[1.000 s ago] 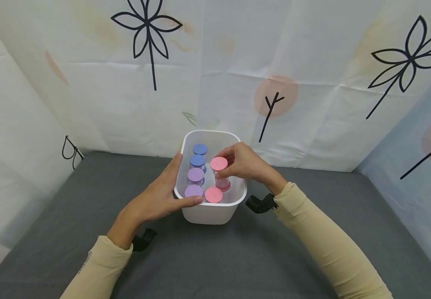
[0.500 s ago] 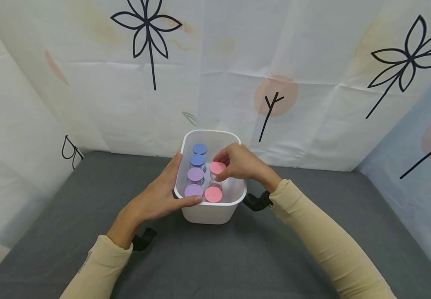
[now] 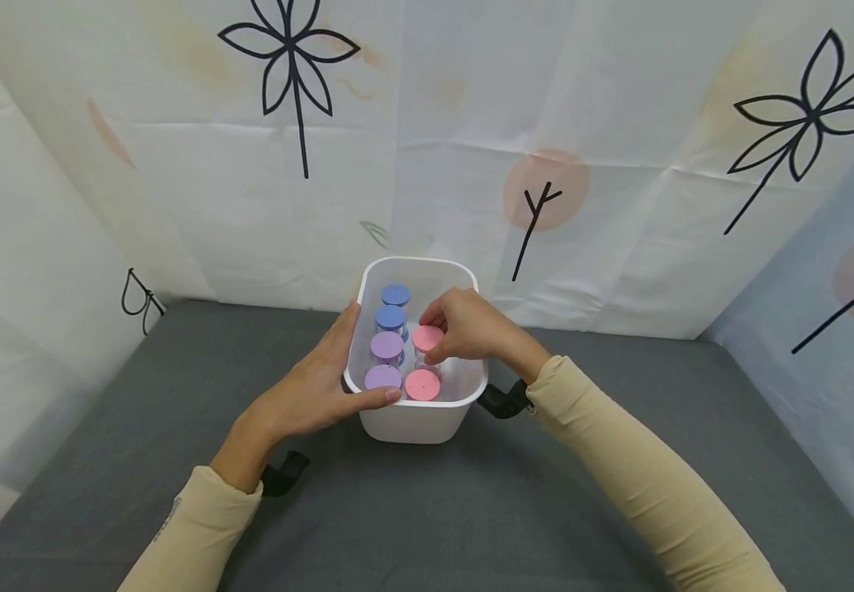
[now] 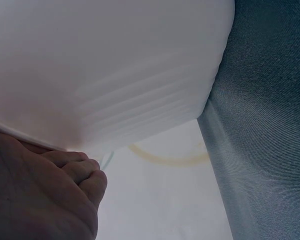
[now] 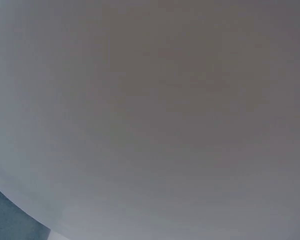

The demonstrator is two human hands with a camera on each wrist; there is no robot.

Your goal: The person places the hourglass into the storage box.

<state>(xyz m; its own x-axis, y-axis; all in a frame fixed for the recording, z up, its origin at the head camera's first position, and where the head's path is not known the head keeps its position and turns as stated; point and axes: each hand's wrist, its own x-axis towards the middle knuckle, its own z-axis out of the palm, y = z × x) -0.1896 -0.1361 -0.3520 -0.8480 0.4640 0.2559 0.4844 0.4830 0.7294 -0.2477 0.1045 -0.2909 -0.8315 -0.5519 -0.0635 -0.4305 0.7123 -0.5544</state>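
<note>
A white plastic bin point(image 3: 415, 425) holds small clear jars with coloured lids. Along its left side run two blue-lidded jars point(image 3: 390, 316) and two purple-lidded jars point(image 3: 386, 345). My right hand point(image 3: 471, 327) reaches over the right rim and pinches a pink-lidded jar point(image 3: 427, 337) just behind another pink-lidded jar point(image 3: 422, 385). My left hand point(image 3: 316, 382) holds the bin at its front left corner, thumb over the front rim, fingers along the left side. The left wrist view shows those curled fingers point(image 4: 82, 172) at the rim. Pale bin wall point(image 5: 155, 125) fills most of the right wrist view.
The bin stands on a dark grey cloth-covered table point(image 3: 427, 518), close to its back edge. Behind hangs a white curtain point(image 3: 456, 107) with flower and tree drawings. Black straps point(image 3: 504, 400) sit at both wrists.
My right hand has brought the pink-lidded jar down and to the left, from over the right part of the bin to behind the front pink-lidded jar. My left hand stays put.
</note>
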